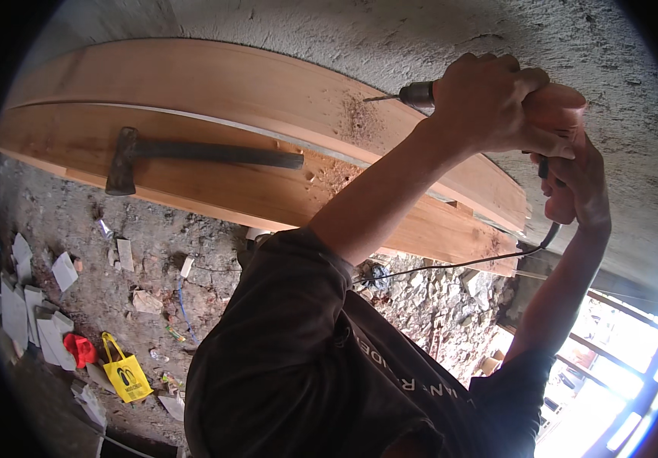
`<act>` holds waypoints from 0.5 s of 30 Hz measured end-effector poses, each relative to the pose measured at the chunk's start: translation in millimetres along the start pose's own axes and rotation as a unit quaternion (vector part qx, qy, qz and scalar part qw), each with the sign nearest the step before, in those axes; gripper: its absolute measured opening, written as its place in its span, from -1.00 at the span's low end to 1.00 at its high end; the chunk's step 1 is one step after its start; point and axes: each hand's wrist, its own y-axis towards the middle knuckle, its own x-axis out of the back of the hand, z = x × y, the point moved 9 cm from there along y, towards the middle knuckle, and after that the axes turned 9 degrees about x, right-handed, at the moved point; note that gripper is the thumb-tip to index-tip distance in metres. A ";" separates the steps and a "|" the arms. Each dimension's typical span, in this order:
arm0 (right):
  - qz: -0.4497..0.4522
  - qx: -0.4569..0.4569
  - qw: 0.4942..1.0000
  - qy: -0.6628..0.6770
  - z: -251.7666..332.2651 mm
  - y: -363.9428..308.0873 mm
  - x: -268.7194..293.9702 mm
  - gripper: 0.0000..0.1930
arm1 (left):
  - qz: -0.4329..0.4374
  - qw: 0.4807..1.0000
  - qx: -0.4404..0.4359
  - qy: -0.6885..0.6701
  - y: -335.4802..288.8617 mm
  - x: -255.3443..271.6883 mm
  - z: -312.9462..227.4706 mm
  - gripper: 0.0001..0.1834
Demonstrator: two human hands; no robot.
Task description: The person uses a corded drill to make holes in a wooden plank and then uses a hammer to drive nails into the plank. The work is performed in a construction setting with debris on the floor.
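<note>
A corded power drill (557, 109) with an orange-red body is held between my two hands. My left hand (485, 99) wraps round its front, just behind the dark chuck (418, 95). Its handle sits in my right hand (587, 183), fingers near the trigger. The thin drill bit (381, 98) points left at the upper wooden beam (214, 72), beside scattered shavings; whether the tip is in the wood I cannot tell. On the lower wooden beam (229, 187) lies an axe (218, 153), its head overhanging the near edge.
Rough grey wall (619, 84) runs close behind the drill. The power cord (459, 264) crosses below the beams. Broken tile pieces (14, 317), a red cloth-like item (79, 350) and a yellow bag (126, 377) lie on the rubble-strewn ground. Bright light enters at lower right.
</note>
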 end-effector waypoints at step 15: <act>-0.002 -0.044 0.997 -0.068 9.3 15.2 -3.7 -0.60 | 0.019 0.996 0.074 -0.036 3.5 12.1 14.7 -0.22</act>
